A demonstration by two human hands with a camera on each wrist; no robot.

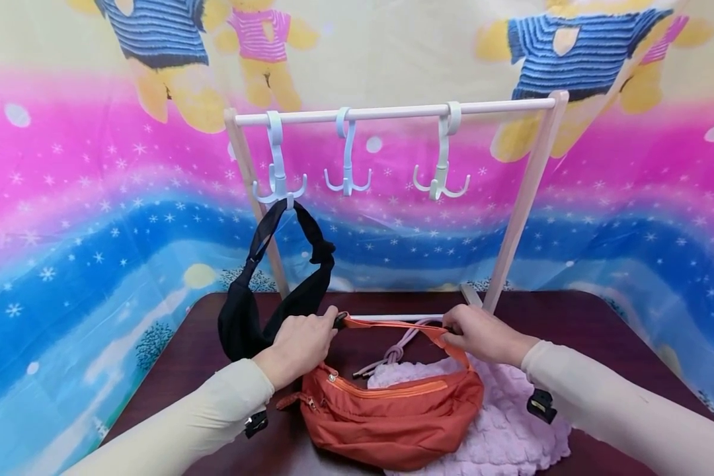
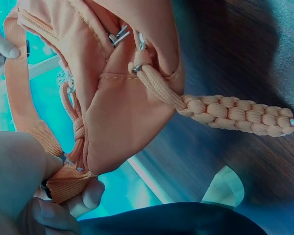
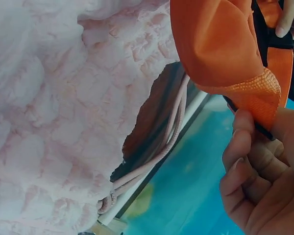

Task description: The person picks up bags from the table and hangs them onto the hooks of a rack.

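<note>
An orange-red sling bag (image 1: 393, 423) hangs below both hands, its zipper facing up, over part of a pink puckered bag (image 1: 526, 423). My left hand (image 1: 300, 347) pinches the left part of its orange strap (image 1: 393, 324); my right hand (image 1: 484, 334) grips the right part. Between the hands the strap stretches almost level. In the left wrist view, thumb and fingers close round the webbing, and a braided zipper pull (image 2: 240, 113) dangles from the bag. The right wrist view has fingers curled at the strap webbing (image 3: 257, 95) near the bag's end.
A rack with a white top bar (image 1: 393, 112) stands at the back of the dark table (image 1: 214, 383). Three pronged hooks hang from it; a black bag (image 1: 240, 324) hangs on the left hook (image 1: 278, 165). The pink bag's cord (image 1: 395, 350) lies behind the orange bag.
</note>
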